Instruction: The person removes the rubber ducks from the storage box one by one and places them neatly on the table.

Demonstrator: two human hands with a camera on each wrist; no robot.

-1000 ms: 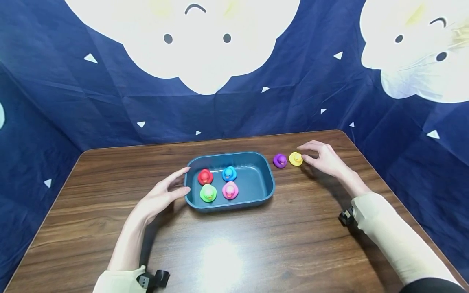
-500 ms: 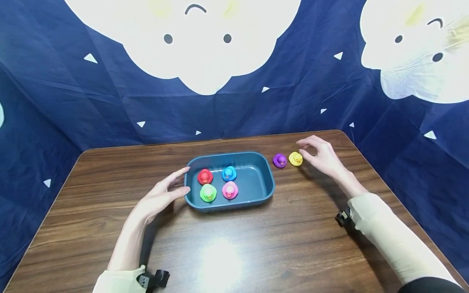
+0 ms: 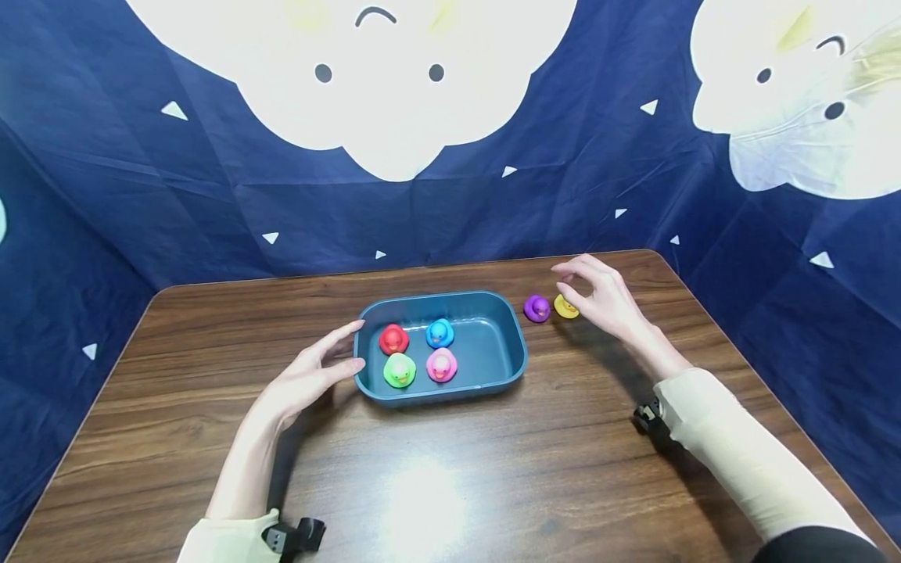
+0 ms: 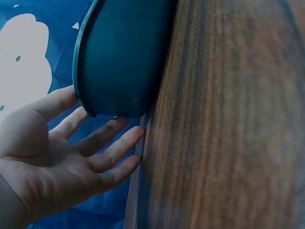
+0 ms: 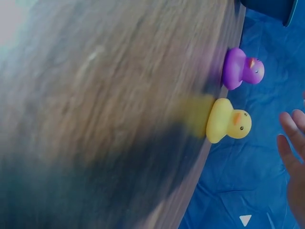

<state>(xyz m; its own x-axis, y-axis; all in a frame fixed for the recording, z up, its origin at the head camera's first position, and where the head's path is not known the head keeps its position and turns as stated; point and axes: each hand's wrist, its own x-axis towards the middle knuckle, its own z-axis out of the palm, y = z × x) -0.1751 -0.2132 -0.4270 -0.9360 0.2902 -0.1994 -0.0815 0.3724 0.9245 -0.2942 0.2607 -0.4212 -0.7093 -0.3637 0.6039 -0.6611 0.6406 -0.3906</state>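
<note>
A dark teal tray [image 3: 486, 383] stands on the table with a red duck [image 3: 393, 339], a blue duck [image 3: 439, 334], a green duck [image 3: 400, 371] and a pink duck [image 3: 441, 365] inside. My left hand [image 3: 306, 381] touches the tray's left end with spread fingers; the left wrist view shows the fingertips against its wall and rim. To the right of the tray sit a purple duck [image 3: 536, 309] and a yellow duck [image 3: 566, 306], side by side. Over the yellow duck hovers my right hand [image 3: 607, 301], holding nothing and partly covering it in the head view. The right wrist view shows both ducks upright.
The wooden table [image 3: 535, 469] has its back edge just behind the tray and ducks. A navy cloth [image 3: 296, 211] with white clouds hangs behind and at the sides. Glare brightens the front of the table.
My right hand has lifted off from beside the yellow duck and shifted left above it, toward the purple duck. The ducks, the tray and my left hand stay where they were.
</note>
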